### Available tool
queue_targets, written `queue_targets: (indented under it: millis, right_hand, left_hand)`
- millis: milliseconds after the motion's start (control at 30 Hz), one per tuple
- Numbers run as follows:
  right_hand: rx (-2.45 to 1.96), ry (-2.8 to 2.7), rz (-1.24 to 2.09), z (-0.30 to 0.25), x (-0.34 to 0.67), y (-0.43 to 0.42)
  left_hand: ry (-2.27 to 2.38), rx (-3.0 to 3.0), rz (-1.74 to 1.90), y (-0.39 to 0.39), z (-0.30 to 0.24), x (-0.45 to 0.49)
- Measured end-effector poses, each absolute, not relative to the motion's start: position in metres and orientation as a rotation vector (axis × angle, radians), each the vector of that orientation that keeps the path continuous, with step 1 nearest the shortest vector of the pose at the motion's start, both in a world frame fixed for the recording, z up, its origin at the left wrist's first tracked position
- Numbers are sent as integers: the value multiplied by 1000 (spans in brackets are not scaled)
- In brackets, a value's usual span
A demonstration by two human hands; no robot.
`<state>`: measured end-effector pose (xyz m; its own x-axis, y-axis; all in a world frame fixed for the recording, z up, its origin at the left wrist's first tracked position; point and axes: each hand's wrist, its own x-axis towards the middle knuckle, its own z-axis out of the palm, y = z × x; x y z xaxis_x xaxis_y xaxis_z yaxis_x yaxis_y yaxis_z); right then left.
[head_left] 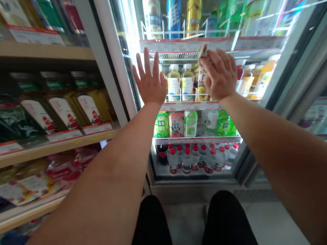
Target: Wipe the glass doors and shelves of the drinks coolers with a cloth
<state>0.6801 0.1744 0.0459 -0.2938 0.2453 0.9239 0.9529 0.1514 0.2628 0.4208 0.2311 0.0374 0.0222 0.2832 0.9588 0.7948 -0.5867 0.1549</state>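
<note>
My left hand [150, 84] is raised with its fingers spread, and the palm appears to lie flat on the clear front of a lit drinks cooler [194, 188]. To the right of it, my right hand [221, 75] is closed over a small, pale, crumpled cloth [203, 51]. Only a bit of the cloth shows past the fingertips; the rest is hidden under the hand. Between the two hands, bottles with white labels [187, 83] stand on a shelf behind the front.
Tall cans [174, 18] fill the upper shelf, green and pink drinks [176, 124] a lower one, and red-capped bottles [187, 160] the bottom. At left, an open wooden shelf [48, 51] holds amber bottles [88, 102]. My knees [153, 221] are close below the cooler.
</note>
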Motion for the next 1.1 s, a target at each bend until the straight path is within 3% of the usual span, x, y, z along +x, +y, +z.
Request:
queue_targets:
  millis: [200, 433, 633, 867, 1100]
  right_hand:
    - [-1086, -1190, -1007, 49, 693, 188]
    - [-1068, -1826, -1162, 38, 681, 175]
    - [-1153, -1158, -1162, 42, 688, 183]
    - [-1155, -1648, -1177, 36, 681, 173]
    - [-1088, -1319, -1103, 37, 687, 180]
  left_hand:
    - [-1112, -1884, -1587, 231, 36, 421]
    - [-1201, -1852, -1535, 247, 40, 423]
    - [-1177, -1765, -1501, 256, 38, 423]
    - [-1193, -1728, -1481, 265, 40, 424]
    - [-1061, -1844, -1575, 250, 35, 422]
